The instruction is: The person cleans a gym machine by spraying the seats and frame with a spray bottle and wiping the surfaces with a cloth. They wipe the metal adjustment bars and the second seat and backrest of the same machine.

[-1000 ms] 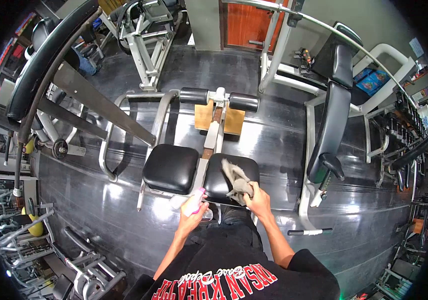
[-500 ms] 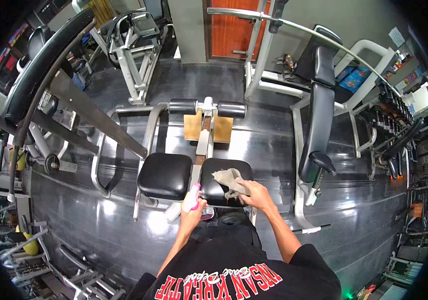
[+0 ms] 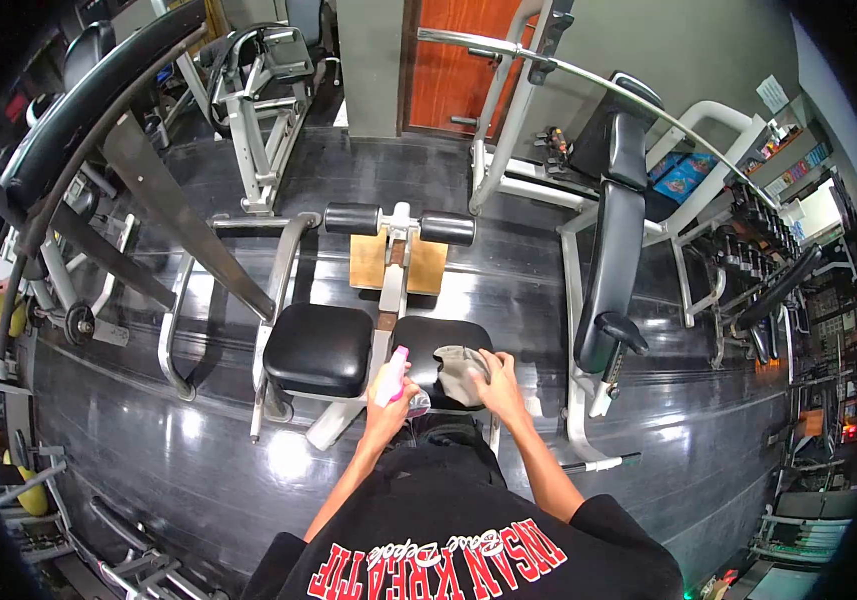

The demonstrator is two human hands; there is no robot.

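My left hand (image 3: 387,400) is closed around a pink and white spray bottle (image 3: 395,376), held upright beside the bench's centre post. A greyish-beige cloth (image 3: 461,376) is gripped in my right hand (image 3: 498,386), over the front part of the right black seat pad (image 3: 439,338). The cloth appears to lie against the pad; its contact is partly hidden by my fingers. To the left is a matching black pad (image 3: 319,348), which neither hand touches.
Two black foam rollers (image 3: 353,218) top the frame beyond the pads, above a wooden board (image 3: 427,268). An inclined padded bench (image 3: 613,270) with a barbell (image 3: 589,76) stands to the right. A long diagonal machine arm (image 3: 184,215) rises at the left.
The cloth has been spread and shifted slightly on the right pad under my right hand. The whole view has swung a little, moving the surroundings leftward. The spray bottle stays in my left hand.
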